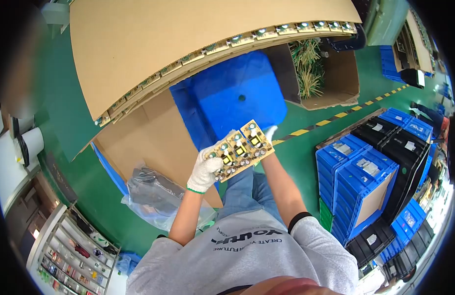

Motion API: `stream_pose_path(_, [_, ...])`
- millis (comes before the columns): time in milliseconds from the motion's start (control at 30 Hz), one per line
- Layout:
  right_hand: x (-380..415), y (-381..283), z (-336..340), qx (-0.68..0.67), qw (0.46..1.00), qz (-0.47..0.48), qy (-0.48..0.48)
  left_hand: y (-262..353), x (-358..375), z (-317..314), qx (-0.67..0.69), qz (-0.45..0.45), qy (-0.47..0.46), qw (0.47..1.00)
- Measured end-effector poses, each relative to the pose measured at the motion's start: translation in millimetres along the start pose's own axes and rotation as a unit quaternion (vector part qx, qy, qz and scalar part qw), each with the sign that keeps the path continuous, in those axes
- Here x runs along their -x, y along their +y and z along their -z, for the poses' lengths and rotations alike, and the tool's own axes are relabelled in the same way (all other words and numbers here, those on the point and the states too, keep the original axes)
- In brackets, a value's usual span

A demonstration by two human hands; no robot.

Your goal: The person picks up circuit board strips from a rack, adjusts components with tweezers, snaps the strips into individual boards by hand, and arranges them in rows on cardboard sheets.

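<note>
A panel of joined circuit boards (pixel 239 151) is held up in front of me, tilted, its component side with yellow transformers and capacitors facing me. My left hand (pixel 205 171), in a white knit glove, is closed on the panel's left end, thumb over the top. At the right end, my right hand (pixel 271 133) grips the edge; most of its fingers are hidden behind the panel, with some white glove showing. Beyond the panel is a blue plastic stool (pixel 237 81) with a small hole in its top.
Cardboard sheets (pixel 188 34) with rows of boards between them are stacked ahead. An open carton (pixel 331 101) holds green-and-yellow clippings. Cardboard (pixel 158 128) and a plastic bag (pixel 156 191) lie at left. Blue crates (pixel 350 187) are stacked at right beside yellow-black floor tape (pixel 338 116).
</note>
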State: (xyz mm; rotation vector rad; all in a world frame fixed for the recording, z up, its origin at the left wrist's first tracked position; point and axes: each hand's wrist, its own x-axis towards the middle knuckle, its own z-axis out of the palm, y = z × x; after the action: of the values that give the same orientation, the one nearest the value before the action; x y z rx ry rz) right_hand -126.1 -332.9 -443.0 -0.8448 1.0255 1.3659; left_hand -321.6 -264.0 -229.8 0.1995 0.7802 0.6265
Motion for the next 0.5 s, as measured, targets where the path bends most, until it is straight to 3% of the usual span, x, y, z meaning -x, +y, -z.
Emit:
stream_pose_path(33, [9.7, 11.4, -18.0, 0.002, 1.0, -0.001, 0.002, -1.4, -0.2, 6.1, 0.006, 0.008, 0.002, 1.0])
stream_pose_path(100, [34.8, 34.3, -70.0, 0.116, 0.985, -0.118, 0.049, -3.3, -2.6, 12.8, 0.015, 0.013, 0.001, 1.0])
stream_pose_path(133, [38.0, 40.1, -92.8, 0.12, 0.985, -0.118, 0.048, -3.2, -3.4, 16.4, 0.013, 0.005, 0.013, 1.0])
stream_pose_path(200, [25.5, 48.6, -133.5, 0.243, 0.933, -0.16, 0.212, -0.2, -3.1, 23.1, 0.005, -0.011, 0.045, 0.999])
stream_pose_path(333, [-76.0, 60.8, -142.2, 0.205, 0.95, 0.065, 0.228, 14.9, 2.9, 18.9, -0.003, -0.024, 0.053, 0.998])
stream_pose_path(367, [-83.5, 58.3, -159.0, 0.205, 0.95, 0.066, 0.227, 16.2, 2.7, 19.1, -0.004, -0.025, 0.052, 0.998])
stream_pose_path(433, [-90.8, 53.2, -187.7, 0.256, 0.905, 0.189, 0.284, 16.7, 7.9, 20.3, -0.021, -0.035, 0.07, 0.997])
stream_pose_path(467, [-90.4, 49.4, -198.2, 0.255, 0.905, 0.191, 0.282, 15.9, 8.8, 20.6, -0.029, -0.041, 0.077, 0.996])
stream_pose_path(500, [-88.1, 41.0, -207.7, 0.262, 0.939, 0.156, 0.156, 13.7, 8.2, 21.7, -0.028, -0.041, 0.071, 0.996])
